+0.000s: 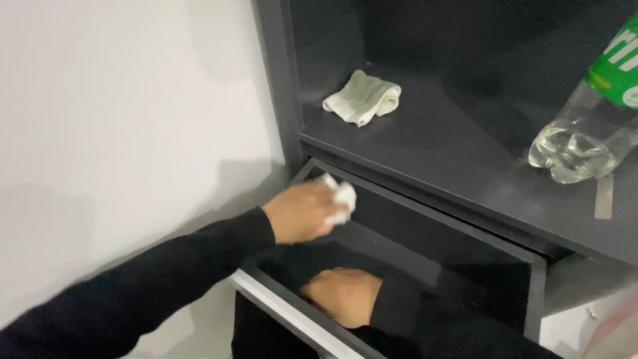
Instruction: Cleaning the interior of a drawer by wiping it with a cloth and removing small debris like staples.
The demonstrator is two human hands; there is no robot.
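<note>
My left hand (302, 213) reaches in from the left in a black sleeve. It is closed on a small crumpled white cloth (343, 198), held against the upper back-left corner of an open dark grey drawer (465, 233). My right hand (342, 296) is lower down inside the drawer, back of the hand up and fingers curled under. Whether it holds anything is hidden.
The drawer belongs to a dark grey cabinet beside a white wall (119, 119). On the shelf (432, 146) above lie a folded pale green cloth (362, 98) and, at the right, a clear plastic bottle (585, 133) with a green label. The drawer's white front edge (292, 319) is near me.
</note>
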